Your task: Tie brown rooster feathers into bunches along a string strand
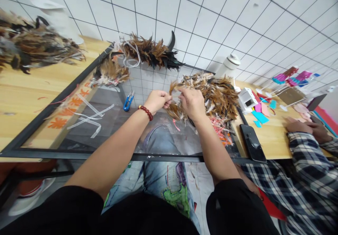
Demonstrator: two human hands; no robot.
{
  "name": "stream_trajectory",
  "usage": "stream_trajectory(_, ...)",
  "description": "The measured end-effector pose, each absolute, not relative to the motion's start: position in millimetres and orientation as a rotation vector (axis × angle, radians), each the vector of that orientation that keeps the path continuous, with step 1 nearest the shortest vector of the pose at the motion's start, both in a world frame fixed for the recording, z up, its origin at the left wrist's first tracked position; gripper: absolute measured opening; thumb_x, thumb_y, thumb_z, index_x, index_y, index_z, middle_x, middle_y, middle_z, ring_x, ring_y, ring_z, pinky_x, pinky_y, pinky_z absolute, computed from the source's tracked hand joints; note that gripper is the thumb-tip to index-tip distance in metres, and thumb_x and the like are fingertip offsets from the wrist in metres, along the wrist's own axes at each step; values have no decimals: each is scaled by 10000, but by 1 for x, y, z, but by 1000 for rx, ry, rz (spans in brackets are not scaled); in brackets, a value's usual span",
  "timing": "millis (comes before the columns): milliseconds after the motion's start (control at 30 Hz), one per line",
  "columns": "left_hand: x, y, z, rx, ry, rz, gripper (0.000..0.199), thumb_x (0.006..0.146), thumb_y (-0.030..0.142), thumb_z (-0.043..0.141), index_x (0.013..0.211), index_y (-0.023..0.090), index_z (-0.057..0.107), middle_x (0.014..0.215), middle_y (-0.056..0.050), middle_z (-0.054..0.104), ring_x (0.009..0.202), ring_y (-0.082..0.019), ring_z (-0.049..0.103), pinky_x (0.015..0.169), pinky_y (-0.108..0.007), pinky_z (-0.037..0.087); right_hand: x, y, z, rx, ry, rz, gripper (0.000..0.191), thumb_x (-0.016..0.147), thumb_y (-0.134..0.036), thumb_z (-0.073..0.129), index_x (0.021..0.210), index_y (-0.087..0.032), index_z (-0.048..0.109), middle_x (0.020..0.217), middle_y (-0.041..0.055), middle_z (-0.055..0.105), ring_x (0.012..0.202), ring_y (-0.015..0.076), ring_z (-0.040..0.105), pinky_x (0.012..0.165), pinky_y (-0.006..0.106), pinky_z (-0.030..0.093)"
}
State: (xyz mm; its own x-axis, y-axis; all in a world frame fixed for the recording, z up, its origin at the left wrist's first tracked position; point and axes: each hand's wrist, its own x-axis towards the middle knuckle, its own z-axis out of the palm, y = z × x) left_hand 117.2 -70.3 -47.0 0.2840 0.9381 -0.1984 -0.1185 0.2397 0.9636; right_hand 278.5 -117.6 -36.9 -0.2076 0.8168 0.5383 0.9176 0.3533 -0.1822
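Between my two hands is a small tuft of brown feathers (174,85). My left hand (157,100), with a red bead bracelet at the wrist, is closed in a pinch at the tuft's lower end. Curled fingers of my right hand (193,101) meet the tuft from the other side; their tips are partly hidden. Under and beyond my right hand lies a large heap of brown and black feathers (220,94) with pale quills. Blue thread snips (129,101) rest on the glass tabletop to the left of my left hand.
White strips (91,111) lie on the glass at left. A finished-looking feather bundle (153,51) and a smaller pile (112,71) sit along the back. At right are a phone (252,142), a white bottle (229,65) and a co-worker's hands (303,126). More feathers (39,46) lie far left.
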Motion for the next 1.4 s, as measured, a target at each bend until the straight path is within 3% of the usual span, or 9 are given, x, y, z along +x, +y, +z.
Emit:
stream_trajectory(133,111,-63,-45,830,969,1159,159,708,156,725,649,108,585,564,-19,609,487,-82,563,522,-207,470,273,-123,-31,-1651,-2076,113,145,809,-330,603,822,-219,696,747,37,669,712,177,565,678,285,373)
stream_trajectory(233,107,-61,-43,749,940,1227,137,719,161,718,701,111,591,612,-22,629,548,-84,593,576,-206,486,264,-126,-33,-1738,-2258,423,173,702,-389,704,667,-222,678,598,-5,620,572,136,518,572,253,324)
stream_trajectory(333,106,-62,-42,747,922,1200,150,710,172,730,701,112,593,621,-32,637,571,-91,602,578,-204,479,261,-126,-35,-1683,-2296,446,67,712,-259,666,668,-208,668,635,-3,632,584,122,514,571,242,317)
stream_trajectory(433,108,-63,-44,809,895,1156,175,686,204,752,700,112,604,658,-51,657,606,-103,613,603,-220,484,267,-124,-32,-1593,-2195,426,78,746,-191,580,712,-192,650,650,-7,626,590,113,504,585,231,334)
stream_trajectory(667,115,-65,-50,1080,882,1130,161,651,202,749,608,123,616,669,-39,656,660,-110,590,660,-231,451,285,-122,-28,-1491,-1890,792,93,785,-270,533,754,-190,570,597,-37,602,551,103,503,586,221,368)
stream_trajectory(867,117,-69,-55,1302,929,1004,223,627,214,746,512,133,574,484,30,511,477,-62,416,496,-184,323,289,-110,-41,-1381,-1597,967,188,737,-357,592,715,-178,538,558,-50,531,492,81,421,512,211,322)
stream_trajectory(1133,112,-60,-58,1023,1072,1071,258,610,229,764,513,149,538,510,22,508,525,-97,499,574,-221,429,297,-102,-42,-1282,-1218,869,240,704,-397,628,677,-189,511,550,-62,470,478,69,357,501,213,276)
stream_trajectory(1333,107,-56,-53,1342,1038,1447,166,632,216,729,571,164,584,854,-32,620,886,-157,556,753,-230,438,299,-109,-33,-1288,-1318,922,260,685,-410,651,646,-185,528,553,-51,464,525,80,376,536,227,281)
stream_trajectory(1400,108,-58,-51,1363,999,1479,169,659,229,707,591,163,568,844,-28,619,888,-157,556,790,-244,430,296,-111,-31,-1299,-1345,978,250,678,-396,661,638,-180,543,558,-44,480,535,83,384,547,233,284)
